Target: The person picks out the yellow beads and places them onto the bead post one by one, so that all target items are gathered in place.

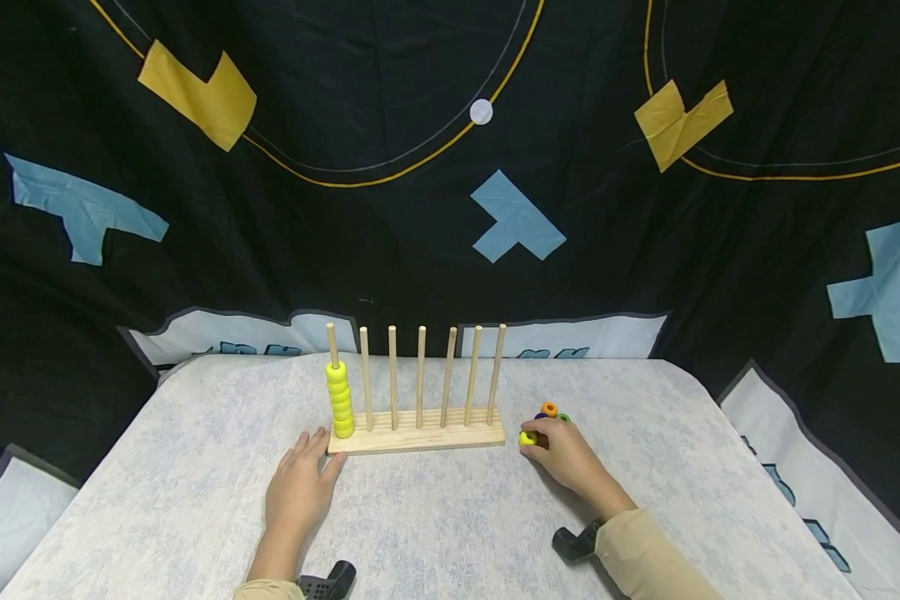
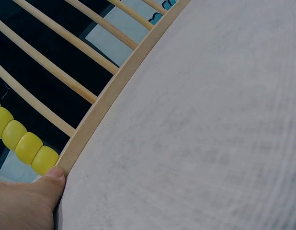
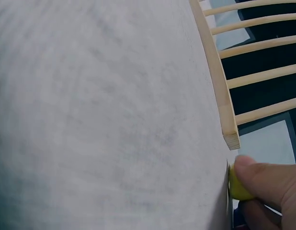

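A wooden peg stand [image 1: 420, 440] with several upright dowels stands on the table. Yellow beads [image 1: 340, 402] are stacked on its leftmost dowel. My left hand [image 1: 297, 492] holds the left end of the base, the thumb at its front corner and the fingers along the side. In the left wrist view the thumb [image 2: 53, 179] lies against the base just below the lowest bead. To the right of the stand, my right hand [image 1: 566, 457] pinches a yellow bead [image 1: 527, 438] near the tabletop. In the right wrist view that bead [image 3: 238, 184] is partly covered by the thumb.
Just beyond the right hand lie an orange bead [image 1: 549, 409], a green bead [image 1: 564, 418] and a dark blue bead [image 1: 541, 416], partly hidden. The pale cloth-covered table [image 1: 435, 525] ends at a black curtain [image 1: 390, 250] behind the stand.
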Motion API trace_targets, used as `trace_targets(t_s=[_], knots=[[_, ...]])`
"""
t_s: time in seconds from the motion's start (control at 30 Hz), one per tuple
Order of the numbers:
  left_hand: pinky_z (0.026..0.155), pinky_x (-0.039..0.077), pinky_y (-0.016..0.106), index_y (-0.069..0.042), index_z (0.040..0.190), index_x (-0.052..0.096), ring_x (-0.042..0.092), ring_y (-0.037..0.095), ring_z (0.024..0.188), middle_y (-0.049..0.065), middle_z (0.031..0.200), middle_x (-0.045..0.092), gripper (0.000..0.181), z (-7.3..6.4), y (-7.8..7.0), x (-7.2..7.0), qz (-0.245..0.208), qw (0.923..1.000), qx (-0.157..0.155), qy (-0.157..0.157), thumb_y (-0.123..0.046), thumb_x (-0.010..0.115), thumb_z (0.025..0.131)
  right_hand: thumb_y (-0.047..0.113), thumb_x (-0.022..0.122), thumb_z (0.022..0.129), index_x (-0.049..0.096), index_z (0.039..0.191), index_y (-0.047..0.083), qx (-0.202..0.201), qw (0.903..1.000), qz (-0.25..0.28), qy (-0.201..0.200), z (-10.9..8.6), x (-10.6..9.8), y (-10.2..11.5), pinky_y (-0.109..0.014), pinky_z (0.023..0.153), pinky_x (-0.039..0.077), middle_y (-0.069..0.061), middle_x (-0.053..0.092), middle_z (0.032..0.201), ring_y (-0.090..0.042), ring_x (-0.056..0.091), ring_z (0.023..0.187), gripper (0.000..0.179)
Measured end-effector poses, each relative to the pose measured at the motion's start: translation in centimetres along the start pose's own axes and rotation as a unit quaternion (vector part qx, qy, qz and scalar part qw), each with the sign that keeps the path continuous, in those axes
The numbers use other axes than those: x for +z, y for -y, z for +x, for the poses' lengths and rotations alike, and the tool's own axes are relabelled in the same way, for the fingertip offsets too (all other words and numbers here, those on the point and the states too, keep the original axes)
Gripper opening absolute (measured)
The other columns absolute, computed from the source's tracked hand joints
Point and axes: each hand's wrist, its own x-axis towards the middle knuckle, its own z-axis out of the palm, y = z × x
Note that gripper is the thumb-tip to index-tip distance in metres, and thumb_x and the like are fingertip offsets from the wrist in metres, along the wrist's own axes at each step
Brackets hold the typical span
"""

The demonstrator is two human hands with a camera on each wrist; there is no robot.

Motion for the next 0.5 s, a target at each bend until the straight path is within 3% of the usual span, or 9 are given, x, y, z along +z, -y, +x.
trace_targets(t_s=[0.3, 0.5], knots=[[0.122, 0.020, 0.060, 0.004, 0.145, 0.044, 0.029, 0.043, 0.147, 0.020, 0.154, 0.040, 0.059, 0.1, 0.1, 0.0, 0.003, 1.0000, 0.005, -0.002, -0.033, 0.056, 0.101, 0.015, 0.081, 0.083, 0.073, 0.114, 0.008, -0.008, 0.9976, 0.063, -0.027, -0.6, -0.1, 1.0, -0.025, 0.078, 0.060, -0.001, 0.073, 0.107, -0.011, 0.069, 0.092, 0.032], [0.121, 0.021, 0.061, 0.004, 0.144, 0.046, 0.030, 0.044, 0.147, 0.020, 0.153, 0.041, 0.059, 0.0, 0.2, 0.2, 0.001, 0.9999, 0.011, -0.008, -0.033, 0.058, 0.100, 0.012, 0.080, 0.084, 0.072, 0.115, 0.005, -0.031, 0.9948, 0.095, -0.020, -1.1, -0.1, 2.6, -0.019, 0.078, 0.060, -0.004, 0.070, 0.111, -0.013, 0.069, 0.094, 0.032]])
